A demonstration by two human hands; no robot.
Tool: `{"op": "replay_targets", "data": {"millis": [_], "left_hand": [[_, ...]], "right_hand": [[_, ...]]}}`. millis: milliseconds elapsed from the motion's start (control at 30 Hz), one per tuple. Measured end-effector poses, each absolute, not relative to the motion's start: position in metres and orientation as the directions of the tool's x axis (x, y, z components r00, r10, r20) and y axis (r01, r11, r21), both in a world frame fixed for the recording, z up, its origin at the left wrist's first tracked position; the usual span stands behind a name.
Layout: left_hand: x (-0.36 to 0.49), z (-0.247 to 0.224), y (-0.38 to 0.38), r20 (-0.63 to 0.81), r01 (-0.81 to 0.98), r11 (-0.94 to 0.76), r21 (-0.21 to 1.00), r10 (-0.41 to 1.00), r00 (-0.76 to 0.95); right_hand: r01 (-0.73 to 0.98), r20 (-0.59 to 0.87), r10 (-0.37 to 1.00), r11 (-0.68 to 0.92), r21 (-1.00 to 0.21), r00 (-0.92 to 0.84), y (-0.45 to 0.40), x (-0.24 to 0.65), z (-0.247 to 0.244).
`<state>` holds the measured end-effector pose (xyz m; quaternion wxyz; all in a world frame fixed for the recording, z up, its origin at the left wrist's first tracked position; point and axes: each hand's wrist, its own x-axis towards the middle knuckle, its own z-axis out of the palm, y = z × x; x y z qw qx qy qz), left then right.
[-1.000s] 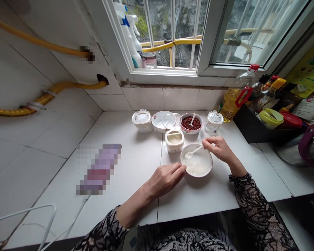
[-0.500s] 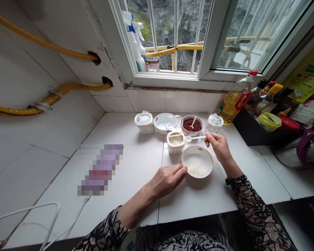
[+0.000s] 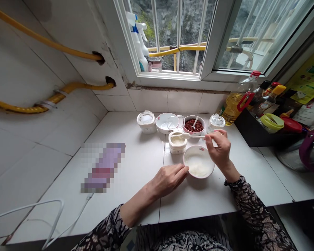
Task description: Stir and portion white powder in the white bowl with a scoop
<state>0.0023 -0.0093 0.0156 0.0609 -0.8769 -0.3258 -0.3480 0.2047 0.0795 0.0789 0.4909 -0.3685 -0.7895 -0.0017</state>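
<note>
My left hand (image 3: 171, 177) pinches the left rim of a white bowl (image 3: 208, 157) that has some white, rice-like stuff (image 3: 199, 169) at its bottom. In my right hand (image 3: 219, 146) is the handle of a small white spoon (image 3: 192, 136). The spoon's head is at the right rim of a square cream jar (image 3: 178, 148); whether they touch I cannot tell. Pale contents show inside this lidless jar, which stands just behind the bowl. What lies in the spoon is too small to make out.
Behind stand a lidded jar (image 3: 146, 127), a white bowl (image 3: 161, 128) with a clear lid (image 3: 176, 122), a bowl of red beans (image 3: 192, 126) with a spoon, and another jar (image 3: 216, 122). An oil bottle (image 3: 234, 104) and a black condiment box (image 3: 247, 130) stand right. A blurred purple object (image 3: 104, 169) lies left.
My right hand has turned and risen slightly, bringing the spoon's head up to the cream jar's rim. The left hand keeps its grip on the bowl. The view has shifted slightly.
</note>
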Motion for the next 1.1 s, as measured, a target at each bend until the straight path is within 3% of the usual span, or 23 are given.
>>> {"op": "replay_targets", "data": {"millis": [67,133,267,367,467,633,967,1100], "left_hand": [[0.002,0.015,-0.009,0.649,0.611,-0.781,0.126,0.531,0.545],[0.002,0.015,-0.009,0.65,0.61,-0.781,0.131,0.532,0.542],[0.001,0.014,-0.009,0.647,0.616,-0.776,0.132,0.538,0.54],[0.001,0.012,-0.009,0.648,0.613,-0.779,0.132,0.536,0.541],[0.001,0.012,-0.009,0.648,0.611,-0.78,0.131,0.534,0.543],[0.0,0.012,-0.009,0.647,0.608,-0.783,0.129,0.532,0.546],[0.001,0.013,-0.009,0.643,0.617,-0.778,0.12,0.534,0.548],[0.001,0.013,-0.009,0.64,0.619,-0.776,0.121,0.538,0.549]], "right_hand": [[0.569,0.719,0.671,0.668,-0.479,-0.182,0.083,0.216,0.082],[0.538,0.623,0.738,0.646,-0.541,-0.259,0.087,0.227,0.083],[0.557,0.414,0.712,0.701,-0.445,-0.566,0.091,0.239,0.081],[0.611,0.301,0.715,0.697,-0.375,-0.631,0.089,0.239,0.078],[0.617,0.228,0.718,0.687,-0.384,-0.657,0.087,0.236,0.076],[0.558,0.224,0.698,0.691,-0.46,-0.68,0.084,0.232,0.073],[0.53,0.23,0.83,0.512,-0.676,-0.507,0.089,0.238,0.08],[0.532,0.205,0.851,0.472,-0.703,-0.484,0.09,0.237,0.078]]}}
